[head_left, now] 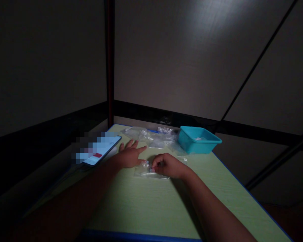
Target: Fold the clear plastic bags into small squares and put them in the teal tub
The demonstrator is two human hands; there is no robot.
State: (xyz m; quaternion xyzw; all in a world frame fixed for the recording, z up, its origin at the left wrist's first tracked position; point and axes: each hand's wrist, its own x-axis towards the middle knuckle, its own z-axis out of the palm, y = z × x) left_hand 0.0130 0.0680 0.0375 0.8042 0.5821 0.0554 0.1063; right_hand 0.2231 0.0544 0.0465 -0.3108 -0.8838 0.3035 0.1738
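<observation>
A clear plastic bag (141, 173) lies flat on the pale green table, under and between my hands. My left hand (130, 156) has its fingers spread over the tabletop, and its thumb reaches the bag's left side. Thumb and fingertips of my right hand (168, 165) are pinched together over the bag. At those fingertips is a small pinkish and bluish item (152, 169), too small and dim to name. Whether it sits inside the bag or on top of it, I cannot tell.
Behind my hands lie several crumpled clear plastic bags (143, 133). A turquoise plastic basket (197, 148) stands at the back right edge, with something pale in it. On the left a phone (103, 153) leans with its screen lit. The table (131, 208) has a blue edge; dark panels rise behind.
</observation>
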